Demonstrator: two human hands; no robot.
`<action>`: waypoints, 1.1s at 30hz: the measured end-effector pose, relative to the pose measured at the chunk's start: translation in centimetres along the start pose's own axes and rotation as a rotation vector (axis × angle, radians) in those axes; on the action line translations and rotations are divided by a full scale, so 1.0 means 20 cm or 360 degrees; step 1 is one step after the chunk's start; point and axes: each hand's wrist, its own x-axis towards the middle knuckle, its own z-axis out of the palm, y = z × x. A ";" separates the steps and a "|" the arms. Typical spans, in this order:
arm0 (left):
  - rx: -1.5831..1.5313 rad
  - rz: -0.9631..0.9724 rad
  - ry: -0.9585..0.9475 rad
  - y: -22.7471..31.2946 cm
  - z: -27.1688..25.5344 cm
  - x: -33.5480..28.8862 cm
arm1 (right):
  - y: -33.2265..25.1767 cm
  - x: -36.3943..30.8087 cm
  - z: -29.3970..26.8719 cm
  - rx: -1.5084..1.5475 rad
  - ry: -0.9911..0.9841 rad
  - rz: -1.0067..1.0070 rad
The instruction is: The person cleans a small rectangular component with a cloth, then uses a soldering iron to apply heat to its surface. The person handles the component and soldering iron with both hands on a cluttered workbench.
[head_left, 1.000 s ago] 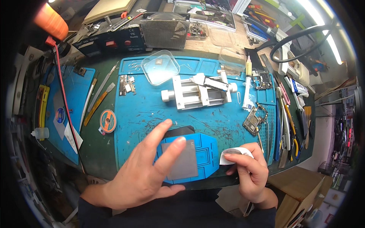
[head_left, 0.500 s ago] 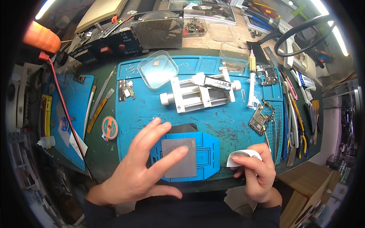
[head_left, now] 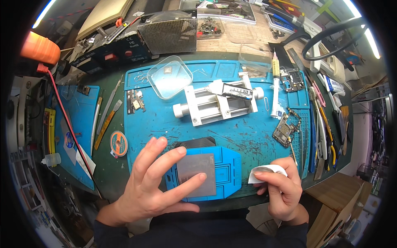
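Observation:
My left hand (head_left: 151, 182) is spread open over a thin grey metal plate (head_left: 200, 163), which looks like a stencil. That plate lies on a blue octagonal holder (head_left: 233, 175) with raised compartments, and my index fingertip is over its surface; whether it touches, I cannot tell. Beneath the far edge of the holder, a black flat piece (head_left: 198, 143) sticks out. Held between the thumb and fingers of my right hand (head_left: 285, 192) is a curled white piece of paper or wipe (head_left: 280, 168), to the right of the holder, with a greyish patch showing inside its curl.
A metal clamp fixture (head_left: 206, 111) with a small tube (head_left: 237, 91) on it stands beyond the holder. A syringe (head_left: 275, 87) and circuit boards (head_left: 283, 131) lie to the right. An orange-labelled spool (head_left: 119, 144) sits left. Tweezers and brushes flank the blue mat (head_left: 153, 124).
My left hand has shifted slightly left, and its index fingertip has moved down the metal plate toward me. The right hand keeps its hold on the white piece. The whole view has shifted a little.

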 end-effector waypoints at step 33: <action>-0.0081 0.0025 0.0115 0.00 0.01 -0.01 | -0.06 0.19 0.12 -0.0996 -0.0419 -0.1233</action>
